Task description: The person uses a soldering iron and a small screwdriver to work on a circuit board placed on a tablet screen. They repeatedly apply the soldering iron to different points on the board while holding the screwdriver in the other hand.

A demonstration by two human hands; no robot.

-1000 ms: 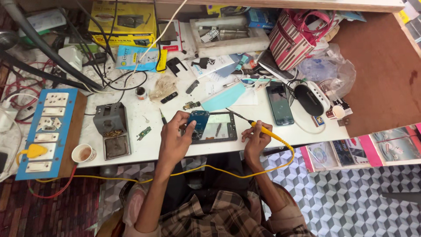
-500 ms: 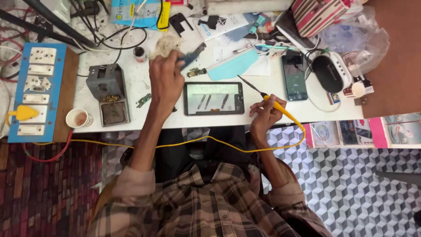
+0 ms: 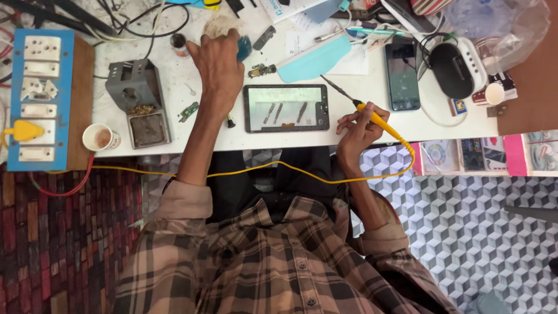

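Across the white workbench (image 3: 372, 125), work from the big things down. You sit close against its near edge in a plaid shirt (image 3: 273, 261), both forearms reaching over the top. At the far left lies a blue switch-and-socket board (image 3: 38, 99) with a yellow plug (image 3: 20, 131) in it. Beside it stands a grey metal soldering stand (image 3: 136, 99) with a tray of dark sponge, and a small white cup (image 3: 100, 138) sits near the table's edge.

Between your arms lies a small dark tablet-like device (image 3: 286, 108), flat, its pale face up and marked with a few dark slanted shapes. It is touched by neither hand. A dark phone (image 3: 402, 75) lies well to its right, and a light blue sheet (image 3: 314, 60) just beyond it.

Your right hand (image 3: 357, 131) pinches the yellow soldering iron (image 3: 372, 116) like a pen, the dark tip pointing up and left over the device's far right corner; the yellow cord (image 3: 273, 168) loops back across your lap. Keep that tip raised off the device and your wrist braced on the edge, and mind that the cord does not drag.

Your left hand (image 3: 218, 64) stretches to the back of the bench, fingers curled around a small blue object (image 3: 244, 47) that is mostly hidden. A little green circuit board (image 3: 188, 111) lies just beside that wrist.
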